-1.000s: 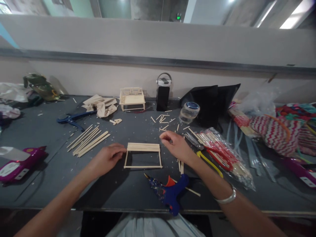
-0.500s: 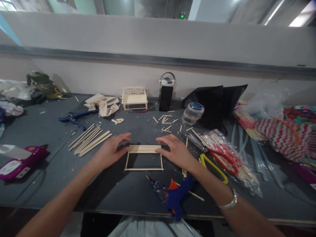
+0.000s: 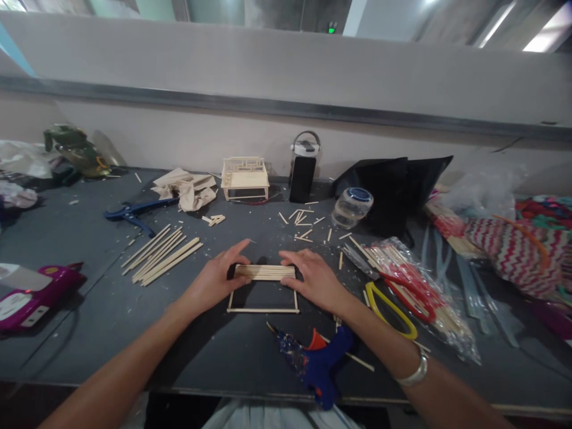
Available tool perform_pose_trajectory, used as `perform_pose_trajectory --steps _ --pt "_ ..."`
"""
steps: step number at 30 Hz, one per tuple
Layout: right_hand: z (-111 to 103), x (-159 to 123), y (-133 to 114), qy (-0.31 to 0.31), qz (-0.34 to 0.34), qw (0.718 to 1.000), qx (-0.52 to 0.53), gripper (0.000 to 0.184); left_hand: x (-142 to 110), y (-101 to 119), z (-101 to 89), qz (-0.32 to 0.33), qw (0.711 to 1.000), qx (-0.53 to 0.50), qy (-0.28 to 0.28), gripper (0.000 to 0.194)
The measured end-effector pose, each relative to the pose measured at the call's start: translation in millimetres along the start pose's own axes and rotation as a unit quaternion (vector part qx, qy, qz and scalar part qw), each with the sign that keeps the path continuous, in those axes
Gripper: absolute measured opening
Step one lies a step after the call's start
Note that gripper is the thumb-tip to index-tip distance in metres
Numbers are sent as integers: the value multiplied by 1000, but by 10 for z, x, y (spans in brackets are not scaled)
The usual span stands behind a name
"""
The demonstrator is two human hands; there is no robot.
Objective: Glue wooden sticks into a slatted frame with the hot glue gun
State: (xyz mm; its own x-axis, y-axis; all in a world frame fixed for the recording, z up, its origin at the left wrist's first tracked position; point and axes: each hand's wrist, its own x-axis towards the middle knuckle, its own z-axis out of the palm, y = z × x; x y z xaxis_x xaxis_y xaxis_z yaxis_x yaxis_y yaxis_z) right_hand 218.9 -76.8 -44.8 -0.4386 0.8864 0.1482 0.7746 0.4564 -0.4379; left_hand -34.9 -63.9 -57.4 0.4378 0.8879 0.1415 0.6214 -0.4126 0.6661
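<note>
A small rectangular frame of thin wooden sticks (image 3: 263, 310) lies on the dark tabletop before me, with several sticks laid side by side across its far end. My left hand (image 3: 220, 275) grips the left end of that row, thumb on the near side, fingers on the far side, index finger raised. At the right end, my right hand (image 3: 315, 279) holds the row the same way between thumb and fingers. A blue glue gun (image 3: 319, 363) lies just below the frame, nozzle pointing left. Loose wooden sticks (image 3: 163, 256) lie left of my left hand.
Behind the frame stand a miniature stick-built bed (image 3: 245, 179), a phone (image 3: 302, 179) and a jar (image 3: 352, 207). Blue pliers (image 3: 134, 213) lie at left, near a purple power strip (image 3: 38, 298). Yellow-and-red-handled scissors (image 3: 388, 310) and bagged sticks (image 3: 429, 292) lie at right.
My left hand has moved in from the frame's left end and its fingers have closed on the stick row. The right hand stays at the right end. The view has shifted slightly.
</note>
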Motion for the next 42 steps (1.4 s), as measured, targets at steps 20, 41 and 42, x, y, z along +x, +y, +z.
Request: perform_pose_trajectory --steps 20,41,42 --pt "-99 -16 146 30 -26 999 17 40 3 105 72 -31 996 -78 37 69" --pt "-204 -147 243 112 24 992 60 26 -559 375 295 -108 984 8 143 49" --pt "-201 -147 247 116 25 991 61 26 -560 375 299 -110 984 5 142 49"
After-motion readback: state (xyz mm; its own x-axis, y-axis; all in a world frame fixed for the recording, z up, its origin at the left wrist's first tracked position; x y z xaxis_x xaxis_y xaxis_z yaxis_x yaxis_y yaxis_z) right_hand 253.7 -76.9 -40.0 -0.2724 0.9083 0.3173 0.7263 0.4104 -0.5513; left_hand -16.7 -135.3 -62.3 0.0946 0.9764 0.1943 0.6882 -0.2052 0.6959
